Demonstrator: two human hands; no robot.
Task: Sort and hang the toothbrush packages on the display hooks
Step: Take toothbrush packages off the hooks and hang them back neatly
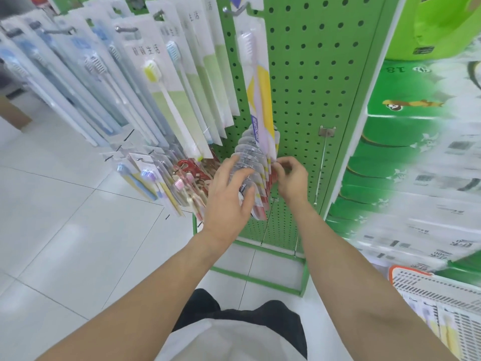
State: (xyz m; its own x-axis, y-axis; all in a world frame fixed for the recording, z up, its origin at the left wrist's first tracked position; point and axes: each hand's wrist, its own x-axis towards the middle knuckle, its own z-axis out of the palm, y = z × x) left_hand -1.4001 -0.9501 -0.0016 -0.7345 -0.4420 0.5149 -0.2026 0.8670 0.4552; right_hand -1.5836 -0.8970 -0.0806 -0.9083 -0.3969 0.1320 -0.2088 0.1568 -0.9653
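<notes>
Toothbrush packages (253,162) fanned in stack against green pegboard (312,87), clear blisters, red and yellow cards. Left hand (229,194) spread flat, fingers straight, pressing on stack front. Right hand (290,178) curled, pinching rear package edge. Bare hook (321,165) just right.

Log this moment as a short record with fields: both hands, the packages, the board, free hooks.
left hand: fingers spread, resting on the fanned stack of packages
right hand: pinching the stack's right edge
stack: clear-fronted toothbrush packs, low on the green pegboard
above stack: one yellow-and-white package hanging from an upper hook
free hook: bare, right of the hands
lower right: white basket holding more packs
</notes>
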